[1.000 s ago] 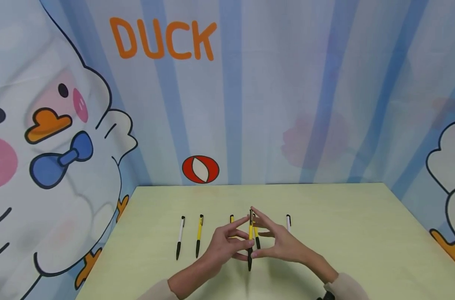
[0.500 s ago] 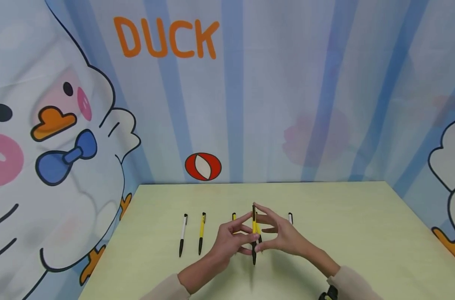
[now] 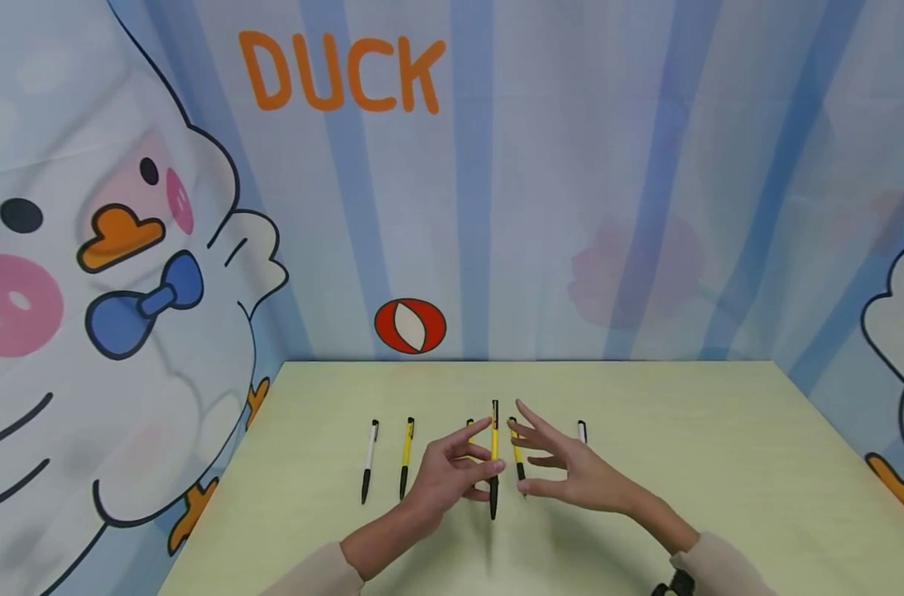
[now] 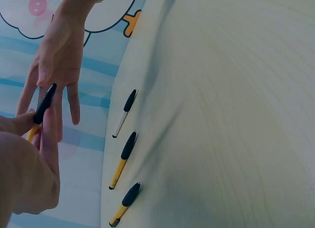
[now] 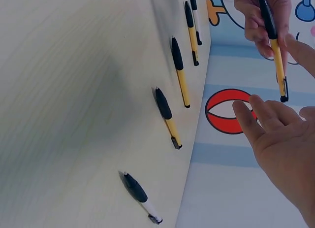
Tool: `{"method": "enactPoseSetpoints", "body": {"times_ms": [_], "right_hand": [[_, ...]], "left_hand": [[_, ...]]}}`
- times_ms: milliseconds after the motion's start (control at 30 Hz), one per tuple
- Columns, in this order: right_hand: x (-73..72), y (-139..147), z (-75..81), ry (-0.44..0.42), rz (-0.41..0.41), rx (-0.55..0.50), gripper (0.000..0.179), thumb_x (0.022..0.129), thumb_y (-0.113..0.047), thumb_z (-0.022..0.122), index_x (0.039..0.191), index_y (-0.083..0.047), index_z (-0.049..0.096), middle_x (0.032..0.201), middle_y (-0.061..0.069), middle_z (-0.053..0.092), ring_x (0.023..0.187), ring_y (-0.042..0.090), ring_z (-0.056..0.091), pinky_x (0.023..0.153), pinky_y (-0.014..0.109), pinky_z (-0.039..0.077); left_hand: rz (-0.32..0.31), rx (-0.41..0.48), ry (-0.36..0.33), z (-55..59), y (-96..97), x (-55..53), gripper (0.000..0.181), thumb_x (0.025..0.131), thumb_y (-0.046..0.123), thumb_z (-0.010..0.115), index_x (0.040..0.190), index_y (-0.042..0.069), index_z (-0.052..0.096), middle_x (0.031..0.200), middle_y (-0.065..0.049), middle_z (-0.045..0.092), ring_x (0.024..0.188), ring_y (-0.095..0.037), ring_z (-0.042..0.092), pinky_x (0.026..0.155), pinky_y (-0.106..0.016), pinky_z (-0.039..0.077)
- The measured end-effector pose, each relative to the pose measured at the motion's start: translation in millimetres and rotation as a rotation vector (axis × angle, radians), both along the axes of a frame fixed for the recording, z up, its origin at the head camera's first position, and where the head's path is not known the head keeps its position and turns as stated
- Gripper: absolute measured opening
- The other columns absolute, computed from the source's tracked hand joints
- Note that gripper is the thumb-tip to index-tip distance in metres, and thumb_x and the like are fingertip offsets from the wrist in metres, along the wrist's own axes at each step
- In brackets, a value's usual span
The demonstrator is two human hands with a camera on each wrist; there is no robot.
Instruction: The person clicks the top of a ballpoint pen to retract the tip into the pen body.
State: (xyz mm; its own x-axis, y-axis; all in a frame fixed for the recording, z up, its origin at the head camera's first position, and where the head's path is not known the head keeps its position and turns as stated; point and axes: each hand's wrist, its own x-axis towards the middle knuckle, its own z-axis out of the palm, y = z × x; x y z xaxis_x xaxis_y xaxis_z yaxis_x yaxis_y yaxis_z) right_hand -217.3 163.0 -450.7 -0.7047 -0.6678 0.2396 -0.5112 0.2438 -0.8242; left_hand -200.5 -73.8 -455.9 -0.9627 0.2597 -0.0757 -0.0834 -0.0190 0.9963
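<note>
A yellow pen (image 3: 494,443) with a black grip stands upright, tip down, above the table, pinched between the thumb and fingers of my left hand (image 3: 448,472). To its right, my right hand (image 3: 574,472) is apart from the pen, its fingers spread and holding nothing. In the right wrist view the pen's clip end (image 5: 283,90) points toward the right hand's fingertips. Behind the hands lie a yellow pen (image 3: 517,451) and another yellow pen (image 3: 470,423), the latter mostly hidden by the left hand. A white pen (image 3: 582,430) is partly covered by the right hand.
On the left of the pale yellow table (image 3: 273,497) lie a white pen (image 3: 370,459) and a yellow pen (image 3: 406,459), side by side. A duck-print curtain (image 3: 534,207) closes off the back and sides. Something dark (image 3: 679,583) sits at the right cuff.
My right hand has come off the upright pen and drawn back to the right, fingers spreading. The left hand keeps its pinch and has shifted slightly left with the pen.
</note>
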Motion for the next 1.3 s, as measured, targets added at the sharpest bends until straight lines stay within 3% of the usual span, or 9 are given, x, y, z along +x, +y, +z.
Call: {"method": "enactPoseSetpoints", "body": {"times_ms": [267, 533, 667, 833, 1100, 1300], "right_hand": [[-4.0, 12.5, -5.1, -0.014, -0.051, 0.040, 0.085, 0.100, -0.018, 0.066, 0.166, -0.018, 0.012, 0.163, 0.021, 0.035, 0.141, 0.045, 0.047, 0.107, 0.053, 0.051], [-7.5, 29.9, -11.0, 0.012, -0.112, 0.059, 0.078, 0.102, -0.022, 0.064, 0.165, -0.014, 0.019, 0.162, 0.022, 0.037, 0.139, 0.044, 0.049, 0.105, 0.051, 0.053], [-8.7, 39.1, -11.7, -0.009, -0.141, 0.058, 0.071, 0.104, -0.022, 0.060, 0.163, -0.011, 0.022, 0.161, 0.022, 0.038, 0.140, 0.045, 0.048, 0.106, 0.043, 0.055], [-12.0, 51.2, -13.6, -0.049, -0.180, 0.043, 0.065, 0.106, -0.021, 0.056, 0.162, -0.006, 0.026, 0.159, 0.025, 0.040, 0.140, 0.047, 0.047, 0.103, 0.022, 0.054], [-15.6, 69.0, -20.6, -0.091, -0.222, 0.017, 0.061, 0.107, -0.021, 0.055, 0.159, -0.002, 0.030, 0.157, 0.028, 0.041, 0.138, 0.050, 0.046, 0.098, 0.012, 0.050], [-15.2, 72.5, -28.7, -0.127, -0.228, 0.001, 0.058, 0.106, -0.022, 0.056, 0.157, -0.001, 0.035, 0.157, 0.028, 0.042, 0.139, 0.042, 0.049, 0.098, 0.011, 0.050]], "left_hand": [[0.032, -0.032, 0.026, -4.9, -12.9, -5.8, 0.065, 0.089, 0.013, 0.080, 0.149, 0.016, 0.055, 0.099, -0.005, 0.067, 0.077, -0.008, 0.069, 0.066, -0.035, 0.066], [0.154, -0.109, 0.057, -16.1, -30.5, -33.4, 0.065, 0.085, 0.009, 0.082, 0.146, 0.014, 0.058, 0.099, -0.009, 0.070, 0.075, -0.009, 0.070, 0.065, -0.035, 0.066], [0.186, -0.185, 0.065, -23.1, -43.1, -44.7, 0.064, 0.085, 0.007, 0.082, 0.145, 0.011, 0.059, 0.099, -0.013, 0.070, 0.075, -0.012, 0.072, 0.062, -0.034, 0.065], [0.184, -0.292, 0.099, -29.3, -52.4, -52.5, 0.064, 0.085, 0.005, 0.082, 0.145, 0.008, 0.058, 0.097, -0.016, 0.070, 0.073, -0.016, 0.075, 0.059, -0.034, 0.065], [0.173, -0.376, 0.119, -37.5, -52.3, -63.3, 0.064, 0.083, 0.004, 0.083, 0.143, 0.003, 0.059, 0.091, -0.016, 0.070, 0.063, -0.017, 0.073, 0.056, -0.036, 0.064], [0.110, -0.534, 0.136, -47.6, -55.6, -67.4, 0.065, 0.082, 0.004, 0.083, 0.142, -0.004, 0.057, 0.081, -0.009, 0.075, 0.053, -0.015, 0.069, 0.055, -0.031, 0.062]]}}
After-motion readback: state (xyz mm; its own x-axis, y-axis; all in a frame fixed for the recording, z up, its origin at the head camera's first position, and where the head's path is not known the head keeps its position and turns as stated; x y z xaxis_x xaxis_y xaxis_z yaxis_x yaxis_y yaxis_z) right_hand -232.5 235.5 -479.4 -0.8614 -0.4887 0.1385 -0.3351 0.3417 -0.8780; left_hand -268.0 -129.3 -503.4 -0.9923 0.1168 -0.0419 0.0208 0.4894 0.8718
